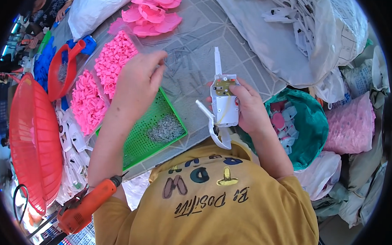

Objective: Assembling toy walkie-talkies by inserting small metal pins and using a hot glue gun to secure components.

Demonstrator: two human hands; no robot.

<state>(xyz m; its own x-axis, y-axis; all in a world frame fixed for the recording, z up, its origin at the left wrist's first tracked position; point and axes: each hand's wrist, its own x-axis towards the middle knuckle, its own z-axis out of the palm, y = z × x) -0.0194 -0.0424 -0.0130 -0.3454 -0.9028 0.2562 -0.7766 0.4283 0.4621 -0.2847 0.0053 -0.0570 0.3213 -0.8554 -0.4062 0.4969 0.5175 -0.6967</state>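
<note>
Two hands are busy. The right hand (248, 109) grips a white toy part (224, 107) near the chest. The left hand (139, 79) pinches its fingers closed above the green tray (176, 122) of small screws (164, 129). A tiny screw could slip and get lost.

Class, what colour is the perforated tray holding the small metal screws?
Green tray, seen in the head view.

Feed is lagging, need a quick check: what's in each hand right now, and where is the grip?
The right hand holds a white plastic housing, grip around its middle body. The left hand has its fingertips pinched together; whether they hold anything cannot be told.
</note>
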